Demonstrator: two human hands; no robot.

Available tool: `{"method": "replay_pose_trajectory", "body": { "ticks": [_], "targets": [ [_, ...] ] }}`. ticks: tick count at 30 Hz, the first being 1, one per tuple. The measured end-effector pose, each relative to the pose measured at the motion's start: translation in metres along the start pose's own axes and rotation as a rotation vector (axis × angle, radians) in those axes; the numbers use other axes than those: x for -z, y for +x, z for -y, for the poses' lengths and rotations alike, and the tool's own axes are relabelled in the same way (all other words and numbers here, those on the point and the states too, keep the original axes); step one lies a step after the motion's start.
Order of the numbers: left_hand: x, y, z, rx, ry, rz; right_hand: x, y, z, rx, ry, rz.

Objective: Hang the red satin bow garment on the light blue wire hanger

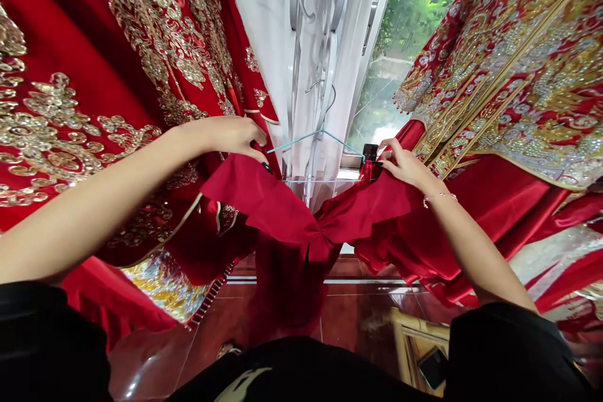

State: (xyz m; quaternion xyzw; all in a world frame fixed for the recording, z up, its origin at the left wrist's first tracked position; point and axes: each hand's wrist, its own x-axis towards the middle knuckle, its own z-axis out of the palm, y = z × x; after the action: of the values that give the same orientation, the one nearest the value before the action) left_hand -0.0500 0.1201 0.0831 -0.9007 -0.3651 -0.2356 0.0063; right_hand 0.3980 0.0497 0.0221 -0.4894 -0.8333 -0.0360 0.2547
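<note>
A dark red dress (pixel 292 217) with a wide collar and a gathered centre hangs between my two hands. On its left shoulder edge my left hand (pixel 238 140) is closed, pinching the cloth beside the end of a light blue wire hanger (pixel 301 139). My right hand (pixel 400 162) pinches the right shoulder edge of the dress at the other end of the hanger. The hanger lies behind the collar, its metal hook pointing up and free of any rail. A shiny red strap or ribbon hangs over its right end.
Red garments with gold embroidery (pixel 141 44) hang at the left, and beaded ones (pixel 509 75) at the right. A white metal rack (pixel 296 0) stands before a window (pixel 414 31). Below, a phone (pixel 433 367) lies on a wooden stool (pixel 400 339). Another small black device (pixel 370 152) shows near the sill.
</note>
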Motion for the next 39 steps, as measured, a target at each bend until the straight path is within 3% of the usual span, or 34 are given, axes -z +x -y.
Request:
{"method": "replay_pose_trajectory", "body": {
  "ticks": [2,4,10,13,15,16,19,23,26,30,33,39],
  "targets": [
    [-0.001,0.007,-0.015,-0.145,0.101,0.273,-0.001,-0.003,0.0,-0.013,-0.002,-0.02],
    [-0.003,0.012,-0.026,-0.208,0.157,0.365,-0.003,-0.008,-0.002,-0.026,-0.016,-0.032],
    [-0.009,0.016,-0.035,-0.267,0.167,0.322,-0.012,-0.018,-0.004,0.027,-0.015,-0.015],
    [-0.022,0.002,-0.057,-0.217,0.233,0.05,-0.017,-0.019,-0.002,0.039,0.021,-0.052],
    [-0.041,-0.009,-0.086,-0.161,0.349,-0.176,-0.019,-0.02,0.0,0.033,0.033,-0.068],
    [-0.054,-0.012,-0.104,-0.202,0.41,-0.214,-0.019,-0.021,0.001,0.034,0.038,-0.069],
    [-0.102,-0.005,-0.155,-0.48,0.436,-0.115,-0.018,-0.021,0.004,0.05,0.053,-0.061],
    [-0.161,0.026,-0.192,-0.371,0.433,-0.155,-0.015,-0.025,0.002,0.061,0.098,-0.053],
    [-0.179,0.036,-0.195,-0.301,0.402,-0.136,-0.013,-0.03,-0.006,0.034,0.109,-0.028],
    [-0.179,0.03,-0.187,-0.265,0.335,-0.09,-0.005,-0.031,-0.005,-0.013,0.145,-0.08],
    [-0.18,0.027,-0.181,-0.221,0.312,-0.04,0.002,-0.018,0.013,-0.019,0.157,-0.082],
    [-0.199,0.014,-0.174,-0.171,0.172,0.014,0.01,0.023,0.049,0.055,0.049,0.056]
  ]
}}
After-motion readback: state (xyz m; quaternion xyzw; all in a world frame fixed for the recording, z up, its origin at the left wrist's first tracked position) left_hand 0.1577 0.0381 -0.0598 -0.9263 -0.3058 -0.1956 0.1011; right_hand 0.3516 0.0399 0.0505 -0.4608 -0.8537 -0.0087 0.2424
